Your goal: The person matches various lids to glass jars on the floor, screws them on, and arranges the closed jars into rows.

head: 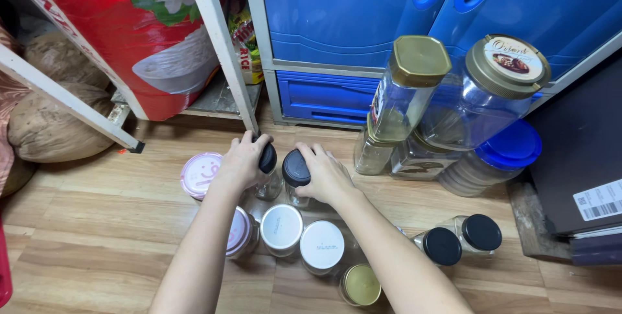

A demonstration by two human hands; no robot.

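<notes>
Wooden plank floor (pixel 97 223), blue plastic cabinet (pixel 350 9) behind; left hand (pixel 243 158) gripping black-lidded glass jar (pixel 267 158), right hand (pixel 327 174) clasping second black-lidded glass jar (pixel 295 168).

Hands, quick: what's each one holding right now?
Left hand: closed on a black-lidded jar.
Right hand: closed on the neighbouring black-lidded jar.

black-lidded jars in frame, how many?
4. One under the left hand, lid; one under the right hand, lid; two on the floor at right, lids and. More may hide behind the arms.
</notes>
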